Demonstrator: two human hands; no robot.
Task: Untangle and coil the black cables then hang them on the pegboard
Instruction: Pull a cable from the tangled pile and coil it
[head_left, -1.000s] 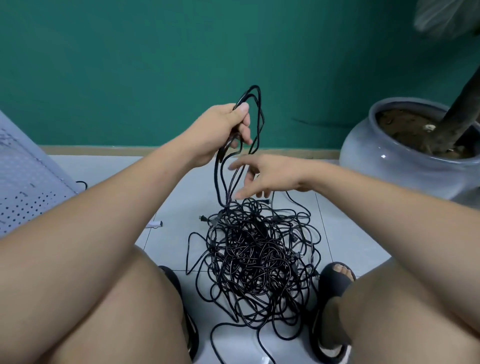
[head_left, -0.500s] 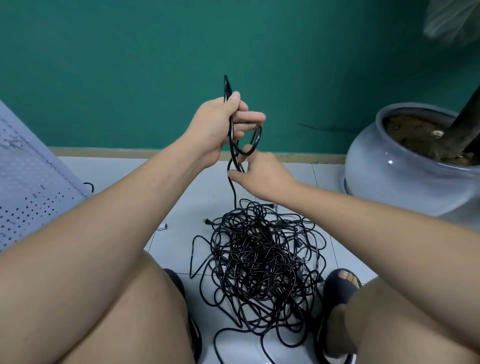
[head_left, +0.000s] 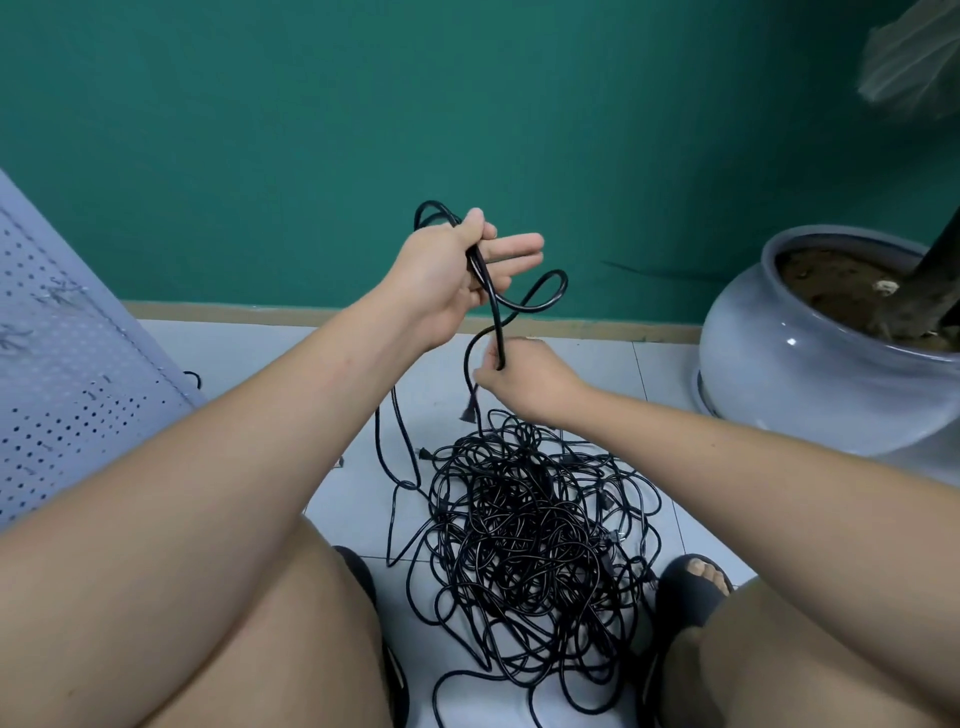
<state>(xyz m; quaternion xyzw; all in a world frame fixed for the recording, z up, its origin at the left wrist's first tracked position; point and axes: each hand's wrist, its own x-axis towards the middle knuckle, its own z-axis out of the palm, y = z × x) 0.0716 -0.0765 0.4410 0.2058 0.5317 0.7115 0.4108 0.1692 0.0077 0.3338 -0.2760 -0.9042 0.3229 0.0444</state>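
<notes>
Your left arm reached forward and up from the left knee, forearm raised. Your left hand (head_left: 454, 278) was up in front of the wall (head_left: 260, 156), palm turned right. Its thumb clamped a few loops of cable (head_left: 500, 338) against the palm, while the fingers (head_left: 519, 243) stuck out nearly straight to the right. One loop poked up behind the thumb, and another sagged out to the right under the fingers.

Your right arm came in from the lower right, lower than the left. Your right hand (head_left: 527, 384) was just below the left one, fingers curled, pinching the same cable where it dropped down. A strand with a plug (head_left: 467, 413) hung beside that hand, off the floor (head_left: 670, 415).

The rest lay as a tangled pile (head_left: 524, 525) on the floor between your feet, with the held cable running down into it. The pegboard (head_left: 62, 395) leaned at far left, well apart from the pile, with no coil seen on it. A pot (head_left: 810, 379) sat at right.
</notes>
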